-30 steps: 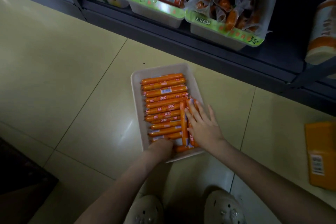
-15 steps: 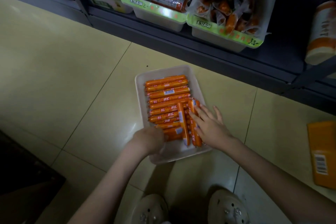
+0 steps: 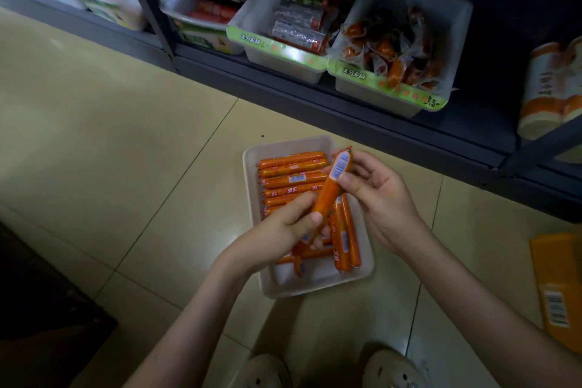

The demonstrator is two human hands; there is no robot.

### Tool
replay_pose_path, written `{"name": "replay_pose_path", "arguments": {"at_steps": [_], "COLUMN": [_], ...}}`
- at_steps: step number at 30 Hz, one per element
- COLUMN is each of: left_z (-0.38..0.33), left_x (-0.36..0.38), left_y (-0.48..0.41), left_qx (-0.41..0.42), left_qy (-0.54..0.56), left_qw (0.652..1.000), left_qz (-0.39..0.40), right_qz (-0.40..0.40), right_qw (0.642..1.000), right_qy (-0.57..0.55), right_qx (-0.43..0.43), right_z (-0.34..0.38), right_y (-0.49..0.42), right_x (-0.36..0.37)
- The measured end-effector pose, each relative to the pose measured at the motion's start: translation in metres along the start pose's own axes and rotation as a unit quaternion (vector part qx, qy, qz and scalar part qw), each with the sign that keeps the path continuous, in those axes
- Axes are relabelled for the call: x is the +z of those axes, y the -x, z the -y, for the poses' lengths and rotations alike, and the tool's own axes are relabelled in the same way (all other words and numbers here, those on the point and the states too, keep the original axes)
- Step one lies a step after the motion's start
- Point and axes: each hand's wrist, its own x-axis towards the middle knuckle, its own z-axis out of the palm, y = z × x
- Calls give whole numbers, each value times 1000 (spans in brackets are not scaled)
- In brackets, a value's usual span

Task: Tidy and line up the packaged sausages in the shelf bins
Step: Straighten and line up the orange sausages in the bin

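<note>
Your left hand (image 3: 285,227) grips the lower end of one orange packaged sausage (image 3: 329,191); your right hand (image 3: 384,195) pinches its upper half. It is tilted above the white tray (image 3: 315,289) of sausages (image 3: 293,171) on the tiled floor (image 3: 126,167).

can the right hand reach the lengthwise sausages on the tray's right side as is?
Likely yes, once it lets go: the right hand holds the raised sausage together with the left hand. The lengthwise sausages lie uncovered in the tray.
</note>
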Motion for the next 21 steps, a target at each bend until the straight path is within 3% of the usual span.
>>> {"name": "replay_pose_path", "arguments": {"at_steps": [4, 7, 9, 13, 17, 21], "left_z": [-13, -22, -24, -31, -38, -49], "left_x": [2, 8, 13, 12, 10, 13], "left_y": [1, 0, -4, -14, -13, -9], "left_qx": [-16, -36, -42, -34, -43, -34], "left_qy": [56, 107, 163, 311, 395, 458], "left_qw": [998, 994, 984, 932, 886, 864], "left_qz": [33, 7, -51, -182, -238, -208], "right_qz": [-30, -31, 19, 156, 80, 16], "right_qw": [999, 997, 994, 975, 948, 930], "right_qy": [21, 73, 108, 151, 304, 321], "right_qx": [-24, -1, 25, 52, -51, -177], "right_z": [8, 10, 11, 8, 4, 11], "right_y": [0, -2, -2, 8, 12, 17], "right_x": [2, 4, 5, 9, 12, 15]}}
